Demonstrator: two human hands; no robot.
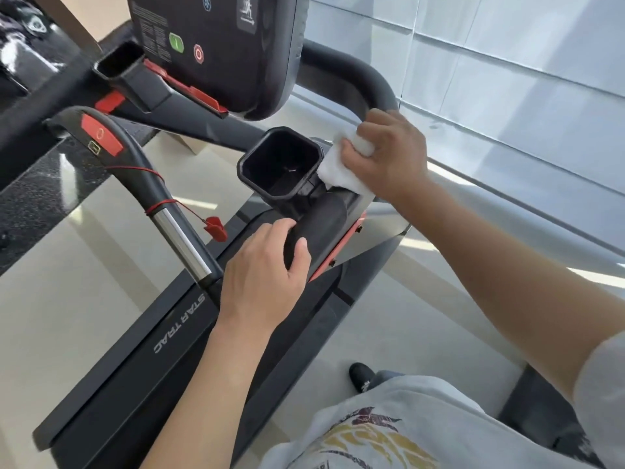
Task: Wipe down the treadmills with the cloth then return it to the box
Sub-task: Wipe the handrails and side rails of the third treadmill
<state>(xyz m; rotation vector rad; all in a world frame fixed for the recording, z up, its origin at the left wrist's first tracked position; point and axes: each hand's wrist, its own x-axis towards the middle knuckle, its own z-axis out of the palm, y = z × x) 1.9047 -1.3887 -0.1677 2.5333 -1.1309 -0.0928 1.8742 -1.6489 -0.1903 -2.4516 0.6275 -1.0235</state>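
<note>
Wiping is under way: our right hand (389, 154) grips the cloth (341, 167) just right of the cup holder (280, 164); our left hand (267, 265) grips the handrail (314, 228) below it. Next, probably the holder's rim.

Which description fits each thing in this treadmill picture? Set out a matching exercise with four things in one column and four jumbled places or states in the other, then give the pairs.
Things
1. white cloth
2. left hand
3. red safety clip
4. cup holder

Places or states
A. dangles on a red cord from the centre handle
B. grips the black handlebar end
C. held by the right hand, beside the cup holder
D. open-topped, with nothing visible inside

Pairs: 1-C, 2-B, 3-A, 4-D
</note>
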